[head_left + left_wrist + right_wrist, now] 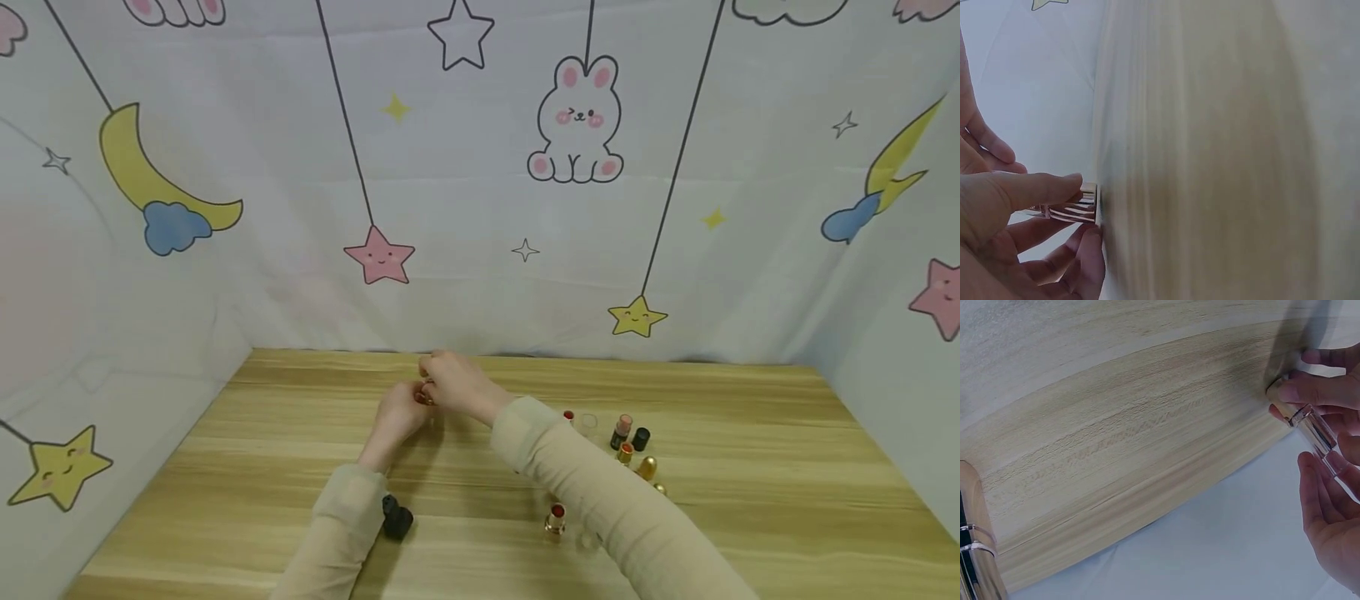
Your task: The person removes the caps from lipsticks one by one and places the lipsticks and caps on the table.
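Observation:
Both hands meet above the far middle of the table. My left hand (pixel 399 410) grips the shiny rose-gold base of a lipstick (pixel 1088 203), thumb on one side and fingers on the other, with the base end close over the wood. At the tube's clear upper end (pixel 1329 453), the thumb and fingers of my right hand (pixel 459 385) pinch it from either side. In the right wrist view the lipstick tilts, its metallic base toward the table. Fingers cover much of the tube in the head view.
By the left sleeve lies a black lipstick piece (pixel 397 521). An uncapped red lipstick (pixel 556 521) stands near the right forearm. Beyond that arm are a pink lipstick (pixel 622 431), a black cap (pixel 641 439), a red lipstick in gold (pixel 626 452) and a gold cap (pixel 647 467). A patterned cloth (pixel 480 308) hangs behind.

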Demonstrator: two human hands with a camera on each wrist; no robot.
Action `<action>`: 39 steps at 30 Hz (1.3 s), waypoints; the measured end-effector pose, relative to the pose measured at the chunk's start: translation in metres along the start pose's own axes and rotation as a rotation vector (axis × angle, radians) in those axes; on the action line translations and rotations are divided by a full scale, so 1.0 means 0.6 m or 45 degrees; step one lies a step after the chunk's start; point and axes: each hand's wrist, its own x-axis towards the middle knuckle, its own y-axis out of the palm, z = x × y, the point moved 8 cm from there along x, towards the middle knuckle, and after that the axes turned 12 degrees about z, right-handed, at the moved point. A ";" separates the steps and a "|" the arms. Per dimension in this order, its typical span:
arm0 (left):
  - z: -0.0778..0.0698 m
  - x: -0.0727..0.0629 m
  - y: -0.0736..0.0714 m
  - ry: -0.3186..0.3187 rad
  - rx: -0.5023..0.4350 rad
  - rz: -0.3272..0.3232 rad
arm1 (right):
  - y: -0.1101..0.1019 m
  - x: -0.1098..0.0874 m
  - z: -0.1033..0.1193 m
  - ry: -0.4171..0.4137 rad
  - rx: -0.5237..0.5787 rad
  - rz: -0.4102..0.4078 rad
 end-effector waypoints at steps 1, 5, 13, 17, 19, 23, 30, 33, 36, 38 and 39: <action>-0.002 -0.001 0.000 0.002 -0.003 0.001 | -0.002 -0.002 -0.001 -0.001 0.018 -0.004; -0.011 -0.008 -0.002 0.022 -0.051 0.018 | -0.011 -0.010 -0.005 -0.003 0.086 -0.010; -0.023 -0.029 -0.009 0.051 -0.025 0.051 | -0.024 -0.031 -0.005 -0.042 0.177 -0.052; -0.031 -0.037 -0.007 0.038 -0.019 0.084 | -0.031 -0.050 -0.007 -0.050 0.229 -0.073; -0.037 -0.042 -0.006 0.036 -0.037 0.098 | -0.035 -0.061 -0.008 -0.064 0.255 -0.088; -0.049 -0.058 -0.006 0.054 -0.105 0.107 | -0.043 -0.085 -0.008 -0.093 0.310 -0.118; -0.082 -0.094 -0.013 0.112 -0.173 0.108 | -0.061 -0.133 -0.012 -0.112 0.456 -0.175; -0.098 -0.110 -0.015 0.149 -0.179 0.104 | -0.071 -0.157 -0.012 -0.127 0.494 -0.209; -0.117 -0.126 -0.017 0.193 -0.167 0.089 | -0.080 -0.184 -0.012 -0.131 0.546 -0.235; -0.127 -0.138 -0.019 0.212 -0.163 0.082 | -0.085 -0.203 -0.012 -0.127 0.587 -0.255; -0.133 -0.144 -0.019 0.225 -0.163 0.081 | -0.088 -0.213 -0.012 -0.124 0.602 -0.266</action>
